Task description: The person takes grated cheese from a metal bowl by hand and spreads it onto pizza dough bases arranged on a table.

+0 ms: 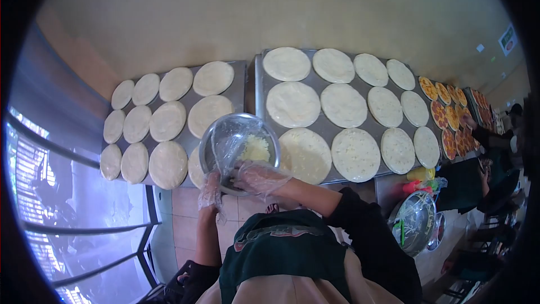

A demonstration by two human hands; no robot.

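Observation:
A steel mixing bowl (209, 130) is in front of me, above the near edge of the dough-covered table. Pale grated cheese, or something like it (255, 149), lies in its right side, and clear plastic film seems to cling to the inside. My left hand (210, 192), in a clear plastic glove, grips the bowl's near-left rim. My right hand (260, 179), gloved the same way, reaches over the near rim into the bowl, below the pale shreds; its fingertips are blurred by the glove. Beside the bowl, a flat dough round (305, 156) is partly covered.
Dough rounds cover a left metal table (239, 87) and a right one (260, 87). Farther right lie topped pizzas (439, 114), with a co-worker's hand (468, 120) over them. A large film-lined bowl (415, 222) stands at my right. A wall (225, 17) runs behind the tables.

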